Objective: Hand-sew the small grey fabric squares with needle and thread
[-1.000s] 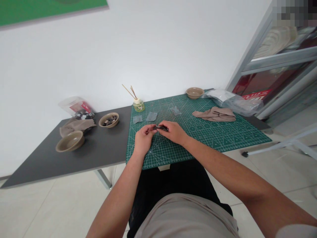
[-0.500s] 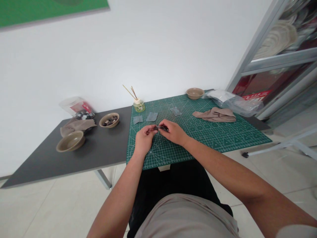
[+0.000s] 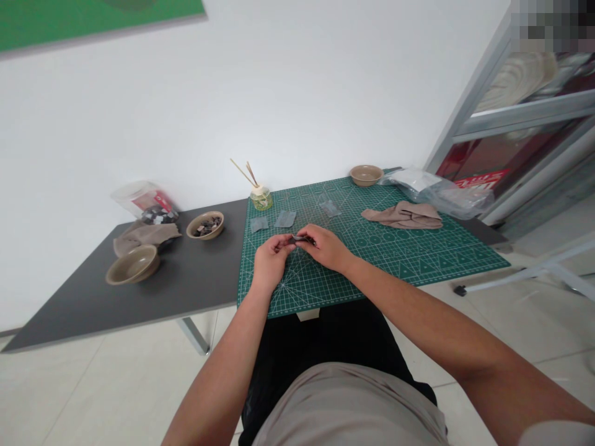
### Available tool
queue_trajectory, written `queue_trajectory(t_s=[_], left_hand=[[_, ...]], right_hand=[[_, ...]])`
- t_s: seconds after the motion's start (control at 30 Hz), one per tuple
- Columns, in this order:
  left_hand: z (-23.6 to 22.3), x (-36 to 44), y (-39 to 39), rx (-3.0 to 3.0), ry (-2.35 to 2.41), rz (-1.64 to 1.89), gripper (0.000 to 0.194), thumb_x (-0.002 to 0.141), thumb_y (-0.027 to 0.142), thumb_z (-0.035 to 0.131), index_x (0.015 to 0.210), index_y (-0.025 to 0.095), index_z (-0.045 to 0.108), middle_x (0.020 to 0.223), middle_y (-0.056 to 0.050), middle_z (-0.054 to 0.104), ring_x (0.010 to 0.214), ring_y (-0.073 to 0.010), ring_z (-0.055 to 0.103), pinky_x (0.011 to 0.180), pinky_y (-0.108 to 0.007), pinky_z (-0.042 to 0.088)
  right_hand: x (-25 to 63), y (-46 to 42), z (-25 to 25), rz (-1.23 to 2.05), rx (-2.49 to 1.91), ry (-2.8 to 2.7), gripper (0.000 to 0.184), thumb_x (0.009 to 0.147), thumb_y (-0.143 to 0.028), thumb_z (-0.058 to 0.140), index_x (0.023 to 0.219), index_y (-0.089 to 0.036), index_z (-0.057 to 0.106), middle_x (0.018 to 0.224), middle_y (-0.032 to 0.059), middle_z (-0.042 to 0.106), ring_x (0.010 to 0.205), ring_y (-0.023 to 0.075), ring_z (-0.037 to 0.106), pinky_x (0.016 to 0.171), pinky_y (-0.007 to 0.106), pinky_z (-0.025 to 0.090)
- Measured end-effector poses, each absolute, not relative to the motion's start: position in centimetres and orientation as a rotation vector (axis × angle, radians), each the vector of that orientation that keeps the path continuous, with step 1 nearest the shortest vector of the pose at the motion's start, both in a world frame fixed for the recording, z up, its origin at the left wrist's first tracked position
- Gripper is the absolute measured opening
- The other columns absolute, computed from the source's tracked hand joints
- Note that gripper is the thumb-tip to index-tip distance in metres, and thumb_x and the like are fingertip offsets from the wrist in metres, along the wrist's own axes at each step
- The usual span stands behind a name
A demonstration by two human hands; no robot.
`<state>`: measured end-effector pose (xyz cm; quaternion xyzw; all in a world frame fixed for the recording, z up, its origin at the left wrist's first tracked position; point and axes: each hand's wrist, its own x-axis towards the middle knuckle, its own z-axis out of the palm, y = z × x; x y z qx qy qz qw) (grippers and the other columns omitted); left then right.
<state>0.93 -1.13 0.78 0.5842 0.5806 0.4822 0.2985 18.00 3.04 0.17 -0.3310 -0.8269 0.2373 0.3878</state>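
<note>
Both hands meet over the green cutting mat point(image 3: 395, 254). My left hand point(image 3: 268, 260) and my right hand point(image 3: 325, 246) each pinch one end of a small dark piece point(image 3: 301, 238), too small to name. The fingers of both hands are curled closed on it, just above the mat. A little beyond the hands lie two small grey packets point(image 3: 277, 220) and a clear one point(image 3: 330, 207) on the mat.
A reed diffuser bottle point(image 3: 261, 197) stands at the mat's far left corner. Tan bowls point(image 3: 132, 264) point(image 3: 205, 224) point(image 3: 366, 174), beige cloths point(image 3: 402, 214) point(image 3: 145, 234), a plastic jar point(image 3: 145, 202) and clear bags point(image 3: 437, 188) lie on the grey table point(image 3: 186, 291). A metal shelf point(image 3: 534, 111) stands right.
</note>
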Motion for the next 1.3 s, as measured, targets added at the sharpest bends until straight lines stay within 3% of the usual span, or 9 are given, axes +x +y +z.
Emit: queue_trajectory(t_s=[0.27, 1.3], left_hand=[[0.64, 0.85, -1.08, 1.544, 1.533, 1.284, 0.024, 0.074, 0.023, 0.066, 0.097, 0.018, 0.074, 0.087, -0.003, 0.074, 0.077, -0.0166, 0.063, 0.078, -0.03, 0.049], [0.29, 0.7, -0.95, 1.546, 1.501, 1.302, 0.023, 0.075, 0.024, 0.067, 0.097, 0.019, 0.074, 0.087, -0.003, 0.073, 0.078, -0.0172, 0.064, 0.078, -0.031, 0.049]], right_hand=[[18.01, 3.01, 0.29, 0.606, -0.88, -2.114, 0.011, 0.09, -0.029, 0.06, 0.093, -0.018, 0.061, 0.085, 0.0023, 0.063, 0.078, 0.0161, 0.057, 0.072, 0.028, 0.041], [18.04, 2.73, 0.58, 0.637, -0.823, -2.118, 0.01, 0.091, -0.029, 0.057, 0.095, -0.02, 0.057, 0.086, 0.0009, 0.06, 0.078, 0.0158, 0.056, 0.072, 0.028, 0.04]])
